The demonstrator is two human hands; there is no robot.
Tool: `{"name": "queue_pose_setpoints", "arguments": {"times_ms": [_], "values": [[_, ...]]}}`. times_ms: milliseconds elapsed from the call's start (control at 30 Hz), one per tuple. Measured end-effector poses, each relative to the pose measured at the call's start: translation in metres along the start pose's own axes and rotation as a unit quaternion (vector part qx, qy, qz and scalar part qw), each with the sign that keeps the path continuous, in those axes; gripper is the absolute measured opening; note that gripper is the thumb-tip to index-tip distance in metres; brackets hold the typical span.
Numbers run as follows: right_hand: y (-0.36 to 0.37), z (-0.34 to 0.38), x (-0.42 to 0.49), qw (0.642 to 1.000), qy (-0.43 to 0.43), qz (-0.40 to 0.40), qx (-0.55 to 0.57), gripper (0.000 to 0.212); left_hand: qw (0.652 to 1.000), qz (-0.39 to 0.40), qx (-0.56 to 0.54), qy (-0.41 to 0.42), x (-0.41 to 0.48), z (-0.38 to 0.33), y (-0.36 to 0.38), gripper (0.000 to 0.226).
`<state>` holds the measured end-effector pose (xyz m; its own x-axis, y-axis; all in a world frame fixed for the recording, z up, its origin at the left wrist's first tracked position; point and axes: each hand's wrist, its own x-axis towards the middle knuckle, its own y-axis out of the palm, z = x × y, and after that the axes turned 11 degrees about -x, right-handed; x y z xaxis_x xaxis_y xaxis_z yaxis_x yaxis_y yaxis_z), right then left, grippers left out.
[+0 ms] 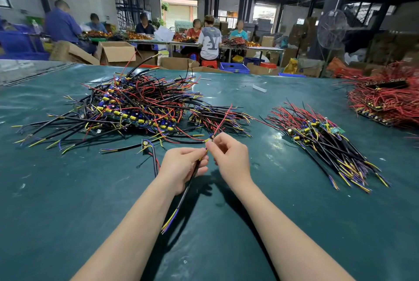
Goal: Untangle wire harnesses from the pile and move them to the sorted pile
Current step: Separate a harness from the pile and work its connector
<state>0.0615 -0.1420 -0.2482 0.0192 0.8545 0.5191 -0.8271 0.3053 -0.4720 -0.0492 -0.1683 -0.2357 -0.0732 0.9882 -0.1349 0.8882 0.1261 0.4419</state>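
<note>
Two bare forearms enter from the bottom edge, cut off by the frame. The left hand (183,167) curls its fingers round the black sheath of a wire harness (184,195), whose stripped yellow, blue and red ends hang low over the green table (68,201). The right hand (231,158) pinches the same harness at its upper end between thumb and forefinger. The small part there is mostly covered by fingertips and hard to make out, and a thin red lead rises from it. The stretch of cable between the two grips is hidden inside the fingers.

Just beyond the left hand, a loose harness (148,144) lies by itself. Behind it to the left spreads the tangled pile (140,104), its lower layers buried. To the right, well apart, lies the sorted pile (326,142), its leads roughly parallel. A red heap (390,101) at the far right is cut off by the frame edge. Further back, blurred people sit near a cardboard box (116,52) and a fan (332,29).
</note>
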Motion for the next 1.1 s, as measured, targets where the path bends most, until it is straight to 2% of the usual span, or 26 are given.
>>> {"name": "queue_pose_setpoints", "arguments": {"times_ms": [100, 133, 200, 267, 300, 367, 467, 567, 700, 800, 900, 1033, 1100], "values": [[-0.001, -0.001, -0.001, 0.999, -0.035, 0.005, -0.036, 0.026, 0.999, 0.018, 0.036, 0.005, 0.0, 0.0, 0.001, 0.018], [-0.002, 0.0, -0.001, 1.0, -0.018, 0.003, -0.013, 0.025, 0.998, 0.029, 0.048, 0.011, 0.0, 0.0, 0.002, 0.019], [-0.005, 0.004, 0.001, 0.992, 0.058, 0.01, 0.109, 0.026, 0.997, 0.053, 0.058, 0.02, 0.0, -0.002, 0.002, 0.019], [-0.008, 0.007, 0.003, 0.946, 0.147, 0.054, 0.283, 0.022, 0.995, 0.077, 0.058, 0.023, 0.0, -0.005, 0.001, 0.023], [-0.01, 0.008, 0.005, 0.92, 0.185, 0.081, 0.336, 0.02, 0.994, 0.085, 0.059, 0.023, -0.001, -0.005, 0.0, 0.025], [-0.014, 0.007, 0.008, 0.899, 0.222, 0.13, 0.354, 0.017, 0.995, 0.081, 0.055, 0.018, -0.001, -0.005, -0.001, 0.022], [-0.014, 0.006, 0.008, 0.918, 0.202, 0.14, 0.309, 0.007, 0.997, 0.052, 0.049, -0.004, -0.001, -0.005, -0.003, 0.016], [-0.013, 0.006, 0.009, 0.925, 0.177, 0.106, 0.318, 0.013, 0.997, 0.05, 0.03, -0.041, -0.001, -0.008, -0.003, 0.012], [-0.013, 0.007, 0.01, 0.892, 0.183, 0.122, 0.395, 0.018, 0.993, 0.052, -0.045, -0.1, -0.002, -0.01, -0.002, 0.013], [-0.014, 0.007, 0.01, 0.874, 0.186, 0.125, 0.431, 0.018, 0.979, 0.053, -0.098, -0.172, -0.001, -0.014, -0.004, 0.034], [-0.015, 0.007, 0.01, 0.866, 0.17, 0.126, 0.453, 0.019, 0.96, 0.055, -0.129, -0.244, -0.004, -0.017, -0.004, 0.04], [-0.012, 0.011, 0.008, 0.88, 0.138, 0.152, 0.428, 0.021, 0.962, 0.066, -0.091, -0.25, -0.005, -0.016, -0.005, 0.042], [-0.012, 0.01, 0.007, 0.887, 0.131, 0.152, 0.416, 0.021, 0.969, 0.062, -0.074, -0.227, -0.005, -0.015, -0.003, 0.033]]}}
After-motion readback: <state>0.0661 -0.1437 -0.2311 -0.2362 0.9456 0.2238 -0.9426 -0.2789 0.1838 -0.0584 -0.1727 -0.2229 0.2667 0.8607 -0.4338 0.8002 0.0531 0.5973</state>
